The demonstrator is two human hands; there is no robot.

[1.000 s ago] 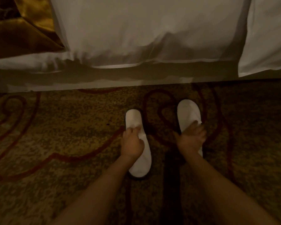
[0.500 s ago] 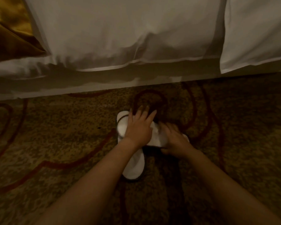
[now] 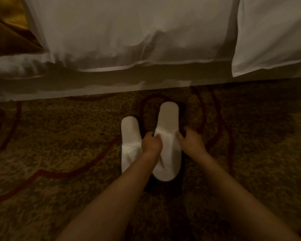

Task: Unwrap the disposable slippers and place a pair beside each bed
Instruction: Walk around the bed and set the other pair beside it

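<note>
Left hand (image 3: 151,142) pinches the right slipper (image 3: 168,136) edge; right hand (image 3: 191,142) apparently grips its other side, dimly seen.

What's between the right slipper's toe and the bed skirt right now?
In the head view, only bare patterned carpet lies between the right slipper and the bed skirt. Both hands grip that slipper at its middle, away from that gap.

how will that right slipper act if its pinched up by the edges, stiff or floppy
Probably floppy: the right slipper already creases where the left hand pinches its upper. Likely light for its size, since it looks like thin white cloth. It seems unlikely to slide by itself on the patterned carpet, and its flat shape should not roll.
</note>
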